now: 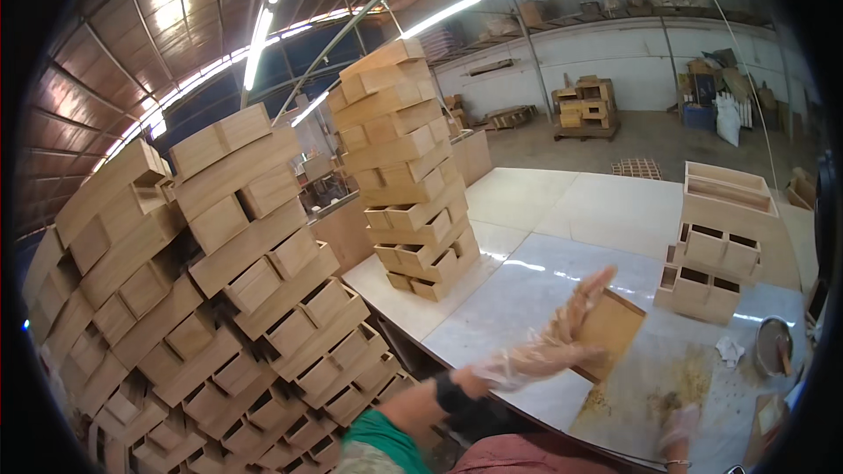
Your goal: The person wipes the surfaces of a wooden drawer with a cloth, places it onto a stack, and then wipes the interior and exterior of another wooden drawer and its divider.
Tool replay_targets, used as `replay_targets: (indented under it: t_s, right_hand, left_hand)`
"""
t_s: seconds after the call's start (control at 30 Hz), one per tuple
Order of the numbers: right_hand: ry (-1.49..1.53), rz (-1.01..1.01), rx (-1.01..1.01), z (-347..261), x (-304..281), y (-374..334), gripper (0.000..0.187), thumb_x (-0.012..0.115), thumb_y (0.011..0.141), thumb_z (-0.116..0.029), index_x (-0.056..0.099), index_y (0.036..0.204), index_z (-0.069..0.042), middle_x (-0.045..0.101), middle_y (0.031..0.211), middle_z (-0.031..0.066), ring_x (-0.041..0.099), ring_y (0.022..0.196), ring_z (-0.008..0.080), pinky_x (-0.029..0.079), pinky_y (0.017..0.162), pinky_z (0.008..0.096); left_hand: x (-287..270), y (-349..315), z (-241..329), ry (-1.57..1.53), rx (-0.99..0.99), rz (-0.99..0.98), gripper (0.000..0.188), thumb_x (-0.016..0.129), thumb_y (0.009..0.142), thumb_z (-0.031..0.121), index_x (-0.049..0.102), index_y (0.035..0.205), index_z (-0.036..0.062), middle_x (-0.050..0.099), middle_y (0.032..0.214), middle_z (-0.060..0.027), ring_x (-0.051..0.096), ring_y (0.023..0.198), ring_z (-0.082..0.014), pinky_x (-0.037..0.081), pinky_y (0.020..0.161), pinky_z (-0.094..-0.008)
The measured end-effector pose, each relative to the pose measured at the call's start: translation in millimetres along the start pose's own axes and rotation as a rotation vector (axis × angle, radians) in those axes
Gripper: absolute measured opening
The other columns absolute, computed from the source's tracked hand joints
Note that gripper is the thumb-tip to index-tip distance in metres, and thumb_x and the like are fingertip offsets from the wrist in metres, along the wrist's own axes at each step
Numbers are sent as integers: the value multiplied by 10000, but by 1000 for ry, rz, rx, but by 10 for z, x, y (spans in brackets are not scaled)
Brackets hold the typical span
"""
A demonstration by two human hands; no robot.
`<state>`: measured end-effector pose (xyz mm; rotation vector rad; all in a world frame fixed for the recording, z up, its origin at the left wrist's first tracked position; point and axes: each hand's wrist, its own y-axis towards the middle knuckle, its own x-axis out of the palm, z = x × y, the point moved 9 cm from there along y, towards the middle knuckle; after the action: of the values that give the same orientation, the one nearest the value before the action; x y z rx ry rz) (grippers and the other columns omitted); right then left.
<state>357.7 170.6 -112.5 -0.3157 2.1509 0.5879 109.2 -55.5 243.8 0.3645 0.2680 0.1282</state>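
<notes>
My left hand (571,333), in a clear plastic glove, reaches out over the table with its fingers stretched and the thumb apart. It is at the left edge of a flat wooden piece (615,326), perhaps a panel or shallow box, and hides part of it. Low on the right, my right hand (680,428), also gloved, is bent down to the table top. Its blurred fingers meet a small dark clump (669,402) that I cannot make out. Yellowish crumbs (694,376) lie around that clump.
Tall stacks of wooden boxes with compartments (272,272) fill the left. Another stack (404,158) rises from the table's far left, a shorter one (702,254) at the right. A round metal pot (773,344) with a stick and a crumpled white paper (730,351) are nearby.
</notes>
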Motion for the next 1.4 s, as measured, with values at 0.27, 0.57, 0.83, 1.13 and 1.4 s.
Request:
replay_targets:
  t_s: [0.27,0.57,0.83,1.13,1.4]
  right_hand:
    - [-25,-197,103,-225,163,-119,332,449,943,-227,596,1141,-5,611,1130,199,584,1102,310,440,970,412]
    - [-104,-424,168,-359,469,49,335,455,939,-230,596,1153,-14,603,1151,203,581,1111,315,441,971,415]
    - [-175,-582,212,-544,453,394,338,461,936,-232,596,1163,-22,596,1170,208,578,1119,320,441,972,418]
    - [-217,-663,260,-791,348,602,343,467,931,-235,595,1175,-31,588,1191,212,574,1127,325,441,972,421]
    - [-238,-695,303,-885,270,689,348,473,928,-238,595,1186,-39,581,1210,217,572,1135,330,442,973,424]
  left_hand:
    - [-1571,46,1750,1725,10,395,672,701,797,138,381,1387,102,663,944,-188,665,838,-345,551,749,-408]
    - [-3235,628,2569,2181,-338,635,470,504,888,207,433,1320,35,663,819,-201,657,765,-342,542,681,-437]
    - [-4434,1106,2822,2457,-272,717,248,543,865,182,610,1052,33,668,888,-170,654,812,-315,537,720,-386]
    - [-5245,1666,2949,2195,-272,773,248,495,890,161,659,1064,96,678,1040,-143,650,958,-290,519,812,-375]
    - [-5704,1981,2854,2159,-571,818,231,542,855,175,652,1041,92,684,990,-135,658,908,-288,523,783,-338]
